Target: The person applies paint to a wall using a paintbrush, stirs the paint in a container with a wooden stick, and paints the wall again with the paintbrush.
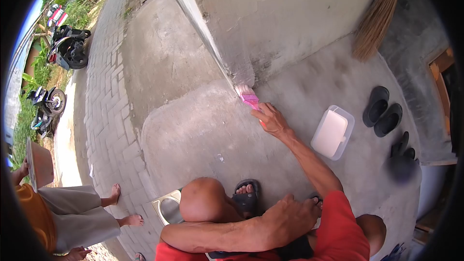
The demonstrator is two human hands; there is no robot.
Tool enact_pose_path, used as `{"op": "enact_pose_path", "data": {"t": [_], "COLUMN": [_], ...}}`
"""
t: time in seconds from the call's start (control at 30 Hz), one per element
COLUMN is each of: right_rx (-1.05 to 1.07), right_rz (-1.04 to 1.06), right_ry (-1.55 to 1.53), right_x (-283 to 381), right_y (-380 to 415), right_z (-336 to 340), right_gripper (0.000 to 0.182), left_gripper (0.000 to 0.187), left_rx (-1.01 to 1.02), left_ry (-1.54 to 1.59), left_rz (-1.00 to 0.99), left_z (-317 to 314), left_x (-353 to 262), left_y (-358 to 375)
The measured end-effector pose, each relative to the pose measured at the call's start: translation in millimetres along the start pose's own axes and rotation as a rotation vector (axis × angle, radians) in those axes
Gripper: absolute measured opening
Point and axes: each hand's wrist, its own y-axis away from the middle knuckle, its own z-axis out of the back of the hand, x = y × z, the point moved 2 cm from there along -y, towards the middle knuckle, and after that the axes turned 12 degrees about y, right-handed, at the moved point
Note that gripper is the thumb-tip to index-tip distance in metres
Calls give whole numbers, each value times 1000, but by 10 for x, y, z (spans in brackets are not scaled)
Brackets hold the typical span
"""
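Observation:
My right hand (272,120) grips a paintbrush (250,99) with a pink handle and pale bristles. The bristles touch the foot of the grey wall (270,14) at its corner, where a damp-looking pale streak runs up. To the right of that hand, a clear plastic container (351,116) of whitish paint (331,133) sits on the concrete. My left forearm lies across my bent knees, and my left hand (285,220) is curled closed near the right knee. Its palm side and fingertips are hidden.
Black clogs (388,118) and dark sandals (402,150) lie right of the container. A straw broom (378,19) leans against the wall. At left, another person in grey trousers (79,212) holds a basin (38,164). Motorcycles (70,48) stand beyond the paved path (106,82).

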Motion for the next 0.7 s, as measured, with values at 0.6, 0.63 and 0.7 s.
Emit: {"op": "enact_pose_path", "data": {"t": [0.6, 0.63, 0.7], "right_rx": [-154, -156, -5], "right_rz": [11, 11, -75], "right_ry": [0, -1, -70], "right_x": [310, 322, 304], "right_y": [-250, -192, -153], "right_z": [165, 163, 131], "right_gripper": [33, 33, 30], "left_gripper": [29, 29, 29], "left_rx": [-38, -37, -38], "left_ry": [51, 56, 55], "left_rz": [-56, -46, -30], "left_z": [-30, -56, -37], "left_x": [-6, 3, 7], "left_y": [3, 11, 40]}}
